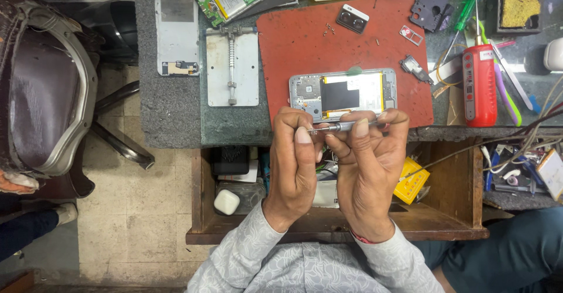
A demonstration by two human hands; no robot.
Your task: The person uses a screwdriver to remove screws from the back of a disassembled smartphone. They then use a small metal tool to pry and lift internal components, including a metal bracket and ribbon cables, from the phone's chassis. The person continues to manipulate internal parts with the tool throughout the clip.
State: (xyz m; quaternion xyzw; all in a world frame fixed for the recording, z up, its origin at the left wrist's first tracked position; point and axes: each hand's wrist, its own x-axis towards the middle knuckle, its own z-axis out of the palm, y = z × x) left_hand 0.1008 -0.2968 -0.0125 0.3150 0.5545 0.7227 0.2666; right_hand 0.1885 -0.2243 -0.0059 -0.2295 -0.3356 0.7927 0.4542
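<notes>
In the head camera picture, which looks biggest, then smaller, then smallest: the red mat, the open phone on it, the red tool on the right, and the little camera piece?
1. Red mat
2. Open phone
3. Red tool
4. Camera piece

All lie on the same bench, so nearness hardly skews this.

Grey stone table occupies the upper frame. Open wooden drawer sits below it. Beige tiled floor lower left; brown chair at left edge.
</notes>
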